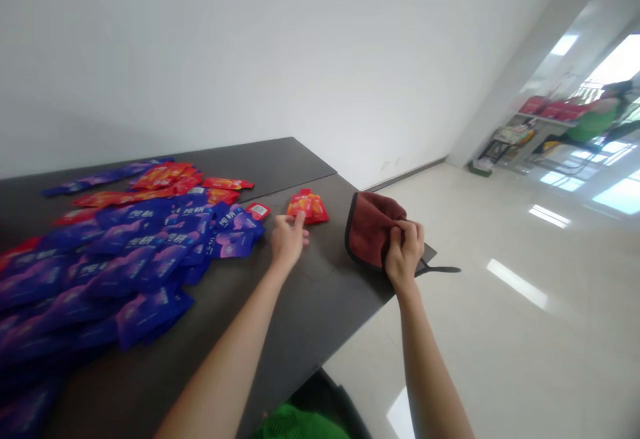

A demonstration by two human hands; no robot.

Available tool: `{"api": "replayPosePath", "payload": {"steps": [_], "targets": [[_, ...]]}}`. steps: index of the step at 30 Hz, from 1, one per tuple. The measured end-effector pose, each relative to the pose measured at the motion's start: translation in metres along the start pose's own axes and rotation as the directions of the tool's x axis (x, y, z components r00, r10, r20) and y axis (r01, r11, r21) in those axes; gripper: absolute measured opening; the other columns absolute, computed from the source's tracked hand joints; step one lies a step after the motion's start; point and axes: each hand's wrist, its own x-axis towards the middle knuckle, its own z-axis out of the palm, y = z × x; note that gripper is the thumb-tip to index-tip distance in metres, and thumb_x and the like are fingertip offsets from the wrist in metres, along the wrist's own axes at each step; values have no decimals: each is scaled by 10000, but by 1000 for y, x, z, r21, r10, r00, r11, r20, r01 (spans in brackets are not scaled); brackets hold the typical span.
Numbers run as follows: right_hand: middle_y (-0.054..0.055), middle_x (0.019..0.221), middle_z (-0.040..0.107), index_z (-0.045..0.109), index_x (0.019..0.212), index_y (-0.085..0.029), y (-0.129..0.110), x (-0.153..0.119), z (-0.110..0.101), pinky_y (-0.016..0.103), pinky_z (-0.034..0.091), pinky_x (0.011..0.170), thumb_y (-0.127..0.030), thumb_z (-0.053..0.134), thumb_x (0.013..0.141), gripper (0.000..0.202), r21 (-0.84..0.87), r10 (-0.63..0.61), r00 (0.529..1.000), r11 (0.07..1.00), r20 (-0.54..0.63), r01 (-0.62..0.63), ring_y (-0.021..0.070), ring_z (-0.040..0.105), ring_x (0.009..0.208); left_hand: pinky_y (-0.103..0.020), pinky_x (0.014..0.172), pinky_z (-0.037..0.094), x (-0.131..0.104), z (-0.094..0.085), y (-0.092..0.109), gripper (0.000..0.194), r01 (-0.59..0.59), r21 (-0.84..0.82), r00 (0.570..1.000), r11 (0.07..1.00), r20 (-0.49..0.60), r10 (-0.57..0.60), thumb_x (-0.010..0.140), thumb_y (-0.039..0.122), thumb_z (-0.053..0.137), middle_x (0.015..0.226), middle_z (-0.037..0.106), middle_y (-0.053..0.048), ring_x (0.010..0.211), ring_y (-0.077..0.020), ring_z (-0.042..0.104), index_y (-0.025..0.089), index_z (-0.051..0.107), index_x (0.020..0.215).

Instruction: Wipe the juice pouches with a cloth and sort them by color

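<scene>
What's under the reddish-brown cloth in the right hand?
Dark tabletop shows around the reddish-brown cloth, and a dark strap pokes out on its right. Anything directly beneath or inside its folds is covered by the cloth and right hand.

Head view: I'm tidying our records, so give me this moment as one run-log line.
left hand: at red-orange packets, contact unclear | right hand: grips maroon cloth item | blue packets: heaped on table, left side

The left hand (287, 239) is at red-orange packets (315, 205); the right hand (405, 251) grips maroon cloth (367, 229).
</scene>
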Motion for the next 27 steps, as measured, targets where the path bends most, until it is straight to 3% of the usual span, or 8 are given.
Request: {"api": "replayPosePath", "payload": {"steps": [4,6,9,11,14,16,22,27], "targets": [[50,921,521,578,905,-203,1,-2,9,347,407,796,-336,418,889,209,1,51,998,999,-25,-51,186,521,864,-611,883,378,-16,-41,16,314,-205,388,978,899,102,179,801,467,547,908,674,-186,1056,-408,566,162,597,856],[48,904,522,575,906,-197,2,-2,11,345,402,802,-338,420,890,210,27,65,997,998,-42,-64,186,519,865,-592,977,305,-8,-47,32,377,-357,465,933,810,219,286,873,480,422,1095,641,-169,1196,-384,470,180,631,965],[47,887,528,573,902,-191,3,-3,13,340,399,797,-337,423,893,210,46,74,994,996,-77,-70,186,518,862,-469,1115,148,23,-23,44,424,-560,481,824,675,410,392,889,485,421,1468,364,-28,1391,-276,194,300,521,1258],[49,884,533,577,898,-188,3,-4,13,342,402,796,-331,424,895,209,38,72,994,997,-76,-69,187,521,863,-461,1128,105,47,6,37,529,-607,495,784,621,501,366,854,489,500,1526,239,-31,1414,-277,100,299,437,1344],[50,894,539,588,895,-195,1,-5,13,349,414,799,-326,420,897,213,11,68,997,998,-33,-68,188,530,865,-531,1104,156,76,44,12,638,-575,556,800,601,536,269,852,540,478,1499,276,-132,1391,-320,176,196,386,1381],[50,919,539,596,896,-208,0,-6,13,356,425,805,-335,421,896,216,-3,54,999,999,9,-54,188,537,872,-574,1093,156,91,57,-4,622,-545,591,821,594,520,236,873,533,445,1494,273,-135,1375,-321,217,184,368,1382],[50,912,547,603,885,-213,-2,-7,12,351,439,782,-344,435,895,213,-35,77,996,996,-52,-79,189,547,863,-590,1105,82,120,61,-23,616,-465,662,878,588,430,210,901,526,375,1524,199,-116,1396,-319,142,204,292,1420],[50,892,544,611,874,-207,-1,-4,12,347,427,774,-336,447,888,209,-35,66,998,997,-18,-66,194,541,856,-543,1118,47,110,67,-15,679,-452,674,890,584,388,240,923,527,187,1540,124,-145,1412,-328,-22,126,146,1470]]}}
